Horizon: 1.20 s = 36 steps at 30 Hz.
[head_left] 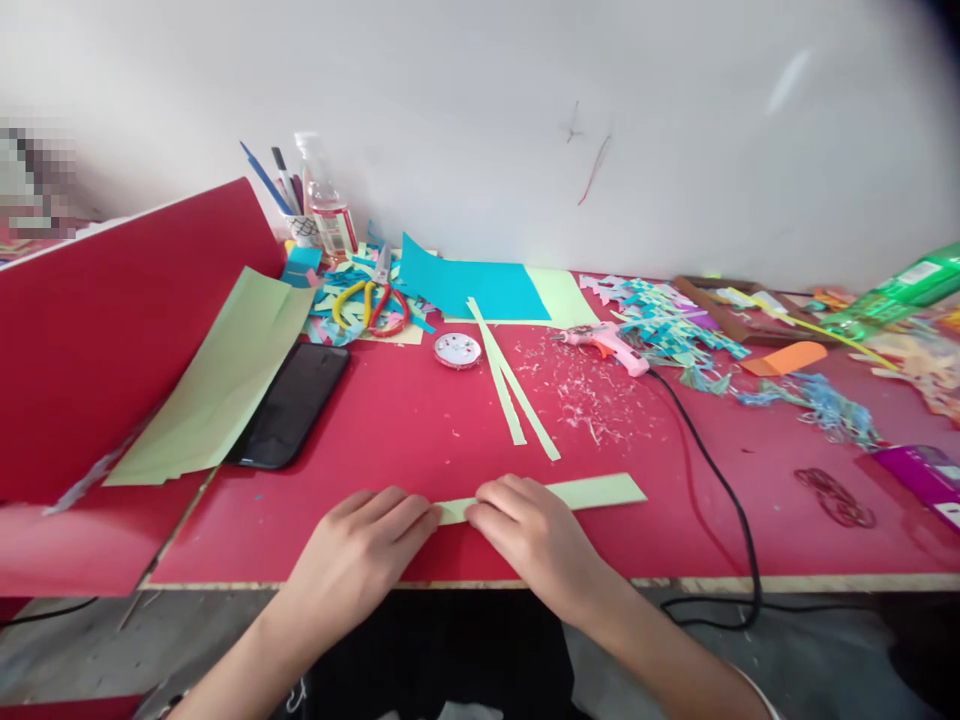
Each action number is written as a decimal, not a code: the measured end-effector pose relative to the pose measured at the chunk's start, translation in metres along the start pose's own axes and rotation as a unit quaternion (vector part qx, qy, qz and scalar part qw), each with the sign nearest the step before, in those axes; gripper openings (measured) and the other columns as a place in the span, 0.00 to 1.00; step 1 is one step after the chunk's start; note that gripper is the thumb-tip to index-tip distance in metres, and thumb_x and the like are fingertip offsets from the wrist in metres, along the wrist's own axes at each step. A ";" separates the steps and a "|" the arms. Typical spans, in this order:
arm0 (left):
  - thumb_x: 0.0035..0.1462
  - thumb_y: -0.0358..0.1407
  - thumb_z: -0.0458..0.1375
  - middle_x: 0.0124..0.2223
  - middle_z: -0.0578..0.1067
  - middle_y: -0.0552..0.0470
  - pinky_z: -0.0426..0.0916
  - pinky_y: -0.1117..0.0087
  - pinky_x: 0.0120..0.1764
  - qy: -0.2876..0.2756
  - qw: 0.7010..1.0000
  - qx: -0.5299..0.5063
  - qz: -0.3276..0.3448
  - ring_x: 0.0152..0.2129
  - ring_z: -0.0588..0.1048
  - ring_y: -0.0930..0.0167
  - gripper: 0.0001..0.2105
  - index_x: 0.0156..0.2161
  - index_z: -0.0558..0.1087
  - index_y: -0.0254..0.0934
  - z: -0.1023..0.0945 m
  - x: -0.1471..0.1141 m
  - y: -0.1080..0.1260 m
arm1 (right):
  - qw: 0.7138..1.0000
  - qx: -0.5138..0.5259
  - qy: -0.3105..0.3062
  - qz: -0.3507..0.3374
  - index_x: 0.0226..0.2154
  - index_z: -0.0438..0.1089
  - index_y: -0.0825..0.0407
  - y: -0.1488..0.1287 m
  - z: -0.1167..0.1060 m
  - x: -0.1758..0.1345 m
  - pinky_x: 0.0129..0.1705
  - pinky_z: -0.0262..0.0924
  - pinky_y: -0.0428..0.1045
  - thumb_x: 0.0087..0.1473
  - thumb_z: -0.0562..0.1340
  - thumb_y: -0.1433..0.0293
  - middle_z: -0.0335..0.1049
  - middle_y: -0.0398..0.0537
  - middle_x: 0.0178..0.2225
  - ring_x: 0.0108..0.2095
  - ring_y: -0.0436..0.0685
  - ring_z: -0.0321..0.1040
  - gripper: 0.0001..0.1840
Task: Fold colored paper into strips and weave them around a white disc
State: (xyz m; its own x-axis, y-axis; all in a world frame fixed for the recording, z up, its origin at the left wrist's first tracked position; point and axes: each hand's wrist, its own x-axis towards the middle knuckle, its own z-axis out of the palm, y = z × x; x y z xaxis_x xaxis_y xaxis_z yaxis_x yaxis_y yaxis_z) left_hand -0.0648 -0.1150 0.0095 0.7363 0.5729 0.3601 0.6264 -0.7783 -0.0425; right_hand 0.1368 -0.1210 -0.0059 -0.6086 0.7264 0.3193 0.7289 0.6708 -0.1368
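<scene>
A pale green paper strip (pixel 600 492) lies across the front of the red table, its wider right end flat and bare. My left hand (pixel 371 535) is closed over the strip's left end, fingers curled and thumb hidden. Close beside it, my right hand (pixel 525 525) grips the same strip near its middle, fingertips pressed down on it. A short piece of the strip shows between the two hands. Beyond them lie two narrow pale green strips (pixel 510 385), crossing near their far ends.
A pink glue gun (pixel 611 347) trails a black cord over the front edge. Scissors (pixel 379 290) rest on paper scraps. A black phone (pixel 292 410) lies left, partly under a green sheet (pixel 217 380). Blue paper (pixel 480 288), a bottle (pixel 330 205) and a green bottle (pixel 900 290) stand or lie behind.
</scene>
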 end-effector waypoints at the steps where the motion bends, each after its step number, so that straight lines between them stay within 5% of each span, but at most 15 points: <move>1: 0.58 0.28 0.41 0.31 0.72 0.50 0.64 0.72 0.29 0.006 1.000 0.005 0.000 0.27 0.68 0.72 0.14 0.37 0.70 0.34 -0.001 0.000 -0.001 | 1.000 -0.020 0.003 -0.014 0.28 0.66 0.54 -0.001 -0.001 -0.001 0.31 0.52 0.47 0.52 0.53 0.78 0.65 0.46 0.30 0.30 0.51 0.58 0.08; 8: 0.59 0.33 0.43 0.34 0.72 0.52 0.64 0.74 0.29 -0.014 0.997 -0.059 -0.050 0.28 0.69 0.74 0.12 0.37 0.70 0.37 0.004 -0.004 -0.007 | 0.999 -0.042 0.008 0.008 0.34 0.66 0.54 -0.012 -0.002 0.000 0.31 0.51 0.47 0.53 0.52 0.78 0.66 0.46 0.29 0.29 0.51 0.58 0.09; 14: 0.58 0.35 0.45 0.34 0.72 0.52 0.64 0.75 0.31 -0.026 0.988 -0.119 -0.097 0.30 0.69 0.74 0.11 0.34 0.70 0.38 0.011 -0.006 -0.014 | 0.997 0.015 -0.001 0.076 0.29 0.65 0.53 -0.017 0.006 0.008 0.32 0.51 0.46 0.53 0.52 0.77 0.64 0.45 0.27 0.30 0.50 0.58 0.08; 22: 0.57 0.35 0.46 0.31 0.71 0.53 0.64 0.74 0.30 -0.027 0.979 -0.144 -0.144 0.28 0.69 0.74 0.10 0.31 0.69 0.37 0.016 -0.002 -0.004 | 0.999 -0.027 -0.029 0.030 0.30 0.65 0.54 0.004 -0.002 0.004 0.33 0.51 0.48 0.53 0.52 0.78 0.65 0.48 0.31 0.31 0.52 0.57 0.09; 29: 0.57 0.36 0.47 0.32 0.70 0.53 0.64 0.77 0.30 -0.036 0.957 -0.209 -0.196 0.27 0.69 0.76 0.10 0.31 0.69 0.36 0.017 0.002 -0.008 | 0.997 0.063 0.002 0.046 0.29 0.65 0.54 0.005 0.000 0.009 0.33 0.54 0.46 0.55 0.50 0.75 0.65 0.47 0.29 0.30 0.50 0.60 0.10; 36: 0.57 0.35 0.46 0.30 0.69 0.53 0.62 0.77 0.26 -0.070 0.966 -0.144 -0.205 0.25 0.69 0.75 0.10 0.30 0.68 0.36 0.016 0.005 -0.007 | 0.997 0.041 -0.027 0.063 0.26 0.63 0.54 0.012 0.001 0.016 0.30 0.52 0.45 0.54 0.52 0.72 0.63 0.45 0.25 0.28 0.50 0.59 0.08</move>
State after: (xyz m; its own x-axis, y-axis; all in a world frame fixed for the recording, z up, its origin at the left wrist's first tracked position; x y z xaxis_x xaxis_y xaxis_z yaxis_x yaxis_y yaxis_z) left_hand -0.0615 -0.1024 -0.0031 0.4817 0.8612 0.1622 0.7901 -0.5068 0.3449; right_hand 0.1356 -0.1018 -0.0031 -0.5313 0.8113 0.2439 0.7743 0.5818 -0.2489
